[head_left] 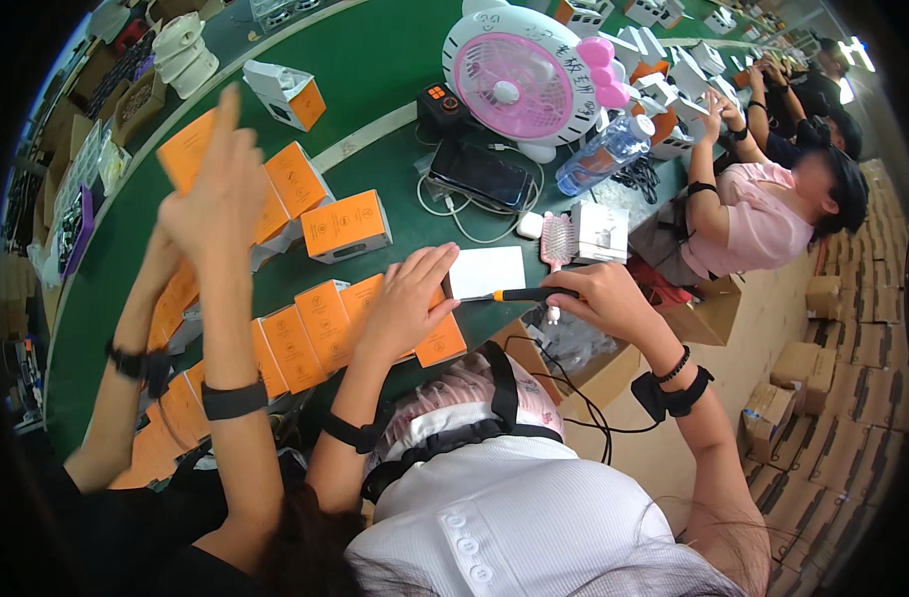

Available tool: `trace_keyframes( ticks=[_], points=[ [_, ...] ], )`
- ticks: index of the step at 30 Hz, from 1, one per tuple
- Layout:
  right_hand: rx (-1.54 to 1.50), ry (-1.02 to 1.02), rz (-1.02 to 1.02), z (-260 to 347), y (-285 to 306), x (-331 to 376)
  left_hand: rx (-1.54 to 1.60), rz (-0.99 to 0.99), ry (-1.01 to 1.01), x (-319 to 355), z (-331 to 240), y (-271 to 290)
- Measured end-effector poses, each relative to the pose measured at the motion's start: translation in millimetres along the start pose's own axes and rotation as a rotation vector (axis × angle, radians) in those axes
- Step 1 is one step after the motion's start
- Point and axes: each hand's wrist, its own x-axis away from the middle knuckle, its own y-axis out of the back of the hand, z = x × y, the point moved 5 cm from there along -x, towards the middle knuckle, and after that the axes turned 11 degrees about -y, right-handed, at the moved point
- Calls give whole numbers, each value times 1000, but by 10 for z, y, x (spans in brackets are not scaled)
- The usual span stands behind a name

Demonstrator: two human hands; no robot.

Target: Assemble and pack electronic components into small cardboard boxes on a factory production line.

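Observation:
My left hand [404, 298] holds the near-left end of a small white box [489, 273], its thumb and fingers at opposite corners. Under and beside that hand lie orange boxes [320, 326] in a row. My right hand [610, 301] is closed round a thin tool with a black-and-orange handle [536, 295]. Its narrow metal tip points left, along the near edge of the white box. I cannot tell whether the tip is a blade or a screwdriver shaft. Just beyond my right hand are a pink hairbrush [558, 239] and a white-and-grey box [601, 232].
At left, a co-worker's blurred hands [215, 199] reach over orange boxes [341, 226]. Behind the white box lie a phone [481, 171] with a cable, a pink-and-white fan [519, 75] and a water bottle [606, 154]. Cartons [798, 373] stand on the floor at right.

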Motion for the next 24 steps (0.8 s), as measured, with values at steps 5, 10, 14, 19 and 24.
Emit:
trace_keyframes(
  ticks=[5,10,14,19,24],
  points=[
    [15,21,-10,58,-14,-26,37,-18,42,33,0,-19],
    [197,5,0,177,71,2,39,-26,36,49,-10,-8],
    [354,-22,34,198,182,51,38,-33,33,49,-13,2],
    [64,-122,36,-39,339,132,28,-6,23,28,0,24],
    [-521,-348,-151,-369,299,313,-36,47,6,-34,-48,44]
  ],
)
